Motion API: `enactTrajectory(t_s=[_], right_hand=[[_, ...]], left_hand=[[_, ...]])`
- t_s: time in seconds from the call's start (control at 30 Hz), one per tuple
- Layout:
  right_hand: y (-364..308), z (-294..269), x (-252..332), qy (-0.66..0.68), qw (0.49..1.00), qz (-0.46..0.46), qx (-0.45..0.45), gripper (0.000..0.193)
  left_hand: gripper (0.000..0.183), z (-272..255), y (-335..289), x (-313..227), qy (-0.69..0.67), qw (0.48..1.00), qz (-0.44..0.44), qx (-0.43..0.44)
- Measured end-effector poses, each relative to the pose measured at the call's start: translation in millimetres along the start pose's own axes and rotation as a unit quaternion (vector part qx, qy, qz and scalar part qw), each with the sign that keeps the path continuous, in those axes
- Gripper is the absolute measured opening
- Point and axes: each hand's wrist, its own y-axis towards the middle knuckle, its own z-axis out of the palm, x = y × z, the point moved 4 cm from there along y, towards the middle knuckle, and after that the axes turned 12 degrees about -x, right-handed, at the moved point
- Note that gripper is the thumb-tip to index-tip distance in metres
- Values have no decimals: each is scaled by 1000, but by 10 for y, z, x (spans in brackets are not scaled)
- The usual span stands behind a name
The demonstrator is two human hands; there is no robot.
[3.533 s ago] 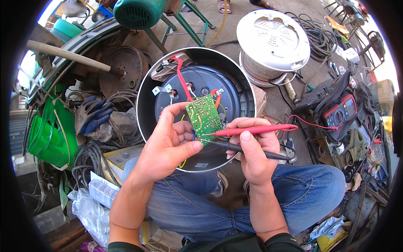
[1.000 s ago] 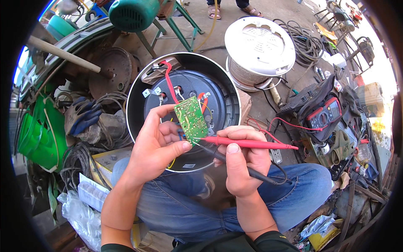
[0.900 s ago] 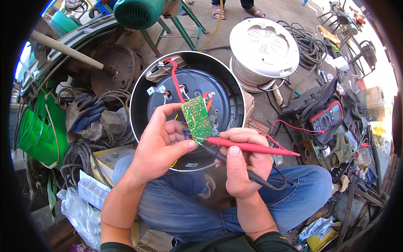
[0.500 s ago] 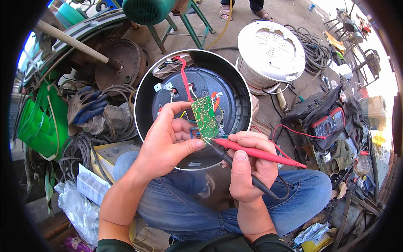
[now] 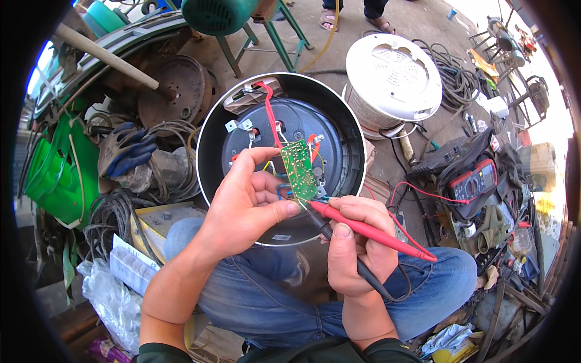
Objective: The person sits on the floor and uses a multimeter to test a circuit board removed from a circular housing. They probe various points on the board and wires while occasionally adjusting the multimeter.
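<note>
My left hand (image 5: 245,202) pinches a small green circuit board (image 5: 299,170) between thumb and fingers, holding it over the open underside of a round black cooker body (image 5: 281,142) that rests on my lap. Red, yellow and blue wires run from the board into the cooker. My right hand (image 5: 354,251) grips two meter probes together: a red probe (image 5: 372,232) and a black probe (image 5: 348,257), both tips touching the board's lower edge. Their leads trail right toward a red and grey multimeter (image 5: 475,180).
A white round cooker lid (image 5: 393,75) lies upside down behind. Coiled black cables (image 5: 454,75), a tool bag (image 5: 484,199), green plastic containers (image 5: 57,160), blue gloves (image 5: 127,151) and rusty metal parts crowd the floor. Another person's feet (image 5: 357,15) stand at the top edge.
The board, the cooker and both hands sit a little further right and up in the picture than a second ago. The probes stay on the board's lower edge, and my grips are unchanged.
</note>
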Motion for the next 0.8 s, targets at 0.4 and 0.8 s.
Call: enactTrajectory(t_s=[0.4,0.8], right_hand=[[-12,4,-22,13,1000,14,2,22],[70,7,-73,-6,999,-21,36,23]], left_hand=[[68,-14,-6,-17,5,1000,-5,1],[66,4,27,77,37,998,42,-18]])
